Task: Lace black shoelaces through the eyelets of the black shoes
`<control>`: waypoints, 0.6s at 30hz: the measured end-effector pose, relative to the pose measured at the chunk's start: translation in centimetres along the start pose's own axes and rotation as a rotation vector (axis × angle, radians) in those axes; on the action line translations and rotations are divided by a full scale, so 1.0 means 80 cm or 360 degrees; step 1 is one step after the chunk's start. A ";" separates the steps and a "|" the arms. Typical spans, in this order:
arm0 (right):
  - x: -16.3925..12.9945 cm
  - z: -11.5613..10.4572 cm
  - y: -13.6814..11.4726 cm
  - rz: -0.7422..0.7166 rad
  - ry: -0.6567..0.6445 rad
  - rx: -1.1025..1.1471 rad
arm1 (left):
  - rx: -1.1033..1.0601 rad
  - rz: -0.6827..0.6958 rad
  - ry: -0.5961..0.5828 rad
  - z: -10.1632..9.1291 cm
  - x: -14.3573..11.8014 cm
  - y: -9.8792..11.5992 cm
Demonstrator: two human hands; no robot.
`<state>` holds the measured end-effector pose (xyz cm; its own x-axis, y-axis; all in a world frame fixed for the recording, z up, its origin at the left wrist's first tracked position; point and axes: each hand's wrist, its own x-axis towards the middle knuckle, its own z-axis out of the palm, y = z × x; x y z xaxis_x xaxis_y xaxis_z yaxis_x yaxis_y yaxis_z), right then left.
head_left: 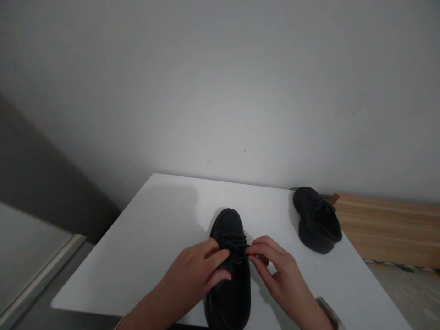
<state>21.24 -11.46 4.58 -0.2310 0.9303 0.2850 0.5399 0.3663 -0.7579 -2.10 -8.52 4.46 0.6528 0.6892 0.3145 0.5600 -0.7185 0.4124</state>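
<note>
Black shoe (228, 266) sits mid-table, toe pointing away from the person, heel at the near edge of the white table (154, 229). No brand mark, label or writing readable on it; the surface is too dark to tell. Shoe opening faces up, inside too dark to see what's in it.

Left hand (197, 270) lies over the shoe's left side, fingers curled and pressed on the lacing w/ fingertips at the black laces (233, 243). Right hand (275, 270) is just right of the shoe, thumb & forefinger pinching a lace end at the shoe's right side, other fingers loosely bent. Both hands nearly meet over the lacing.

Second black shoe (318, 220) stands well right of the first shoe, further back, near the table's far right corner; laced, opening dark, no text legible. Wooden board (385, 229) lies beyond it, further right, off the table. Plain grey wall (220, 91) behind the shoe.
</note>
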 end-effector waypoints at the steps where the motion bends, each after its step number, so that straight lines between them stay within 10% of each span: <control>1: -0.001 0.000 -0.003 -0.0004 -0.0013 0.0002 | 0.0019 -0.0037 -0.0024 0.002 0.001 0.003; 18: 0.007 0.009 -0.033 -0.0127 -0.0315 -0.0747 | 0.0347 -0.0176 -0.0223 0.000 0.021 0.029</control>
<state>19.14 -11.91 6.30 -0.4106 0.8938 0.1802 0.8089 0.4483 -0.3803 0.30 -9.02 5.96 0.6373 0.7558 0.1502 0.7184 -0.6533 0.2391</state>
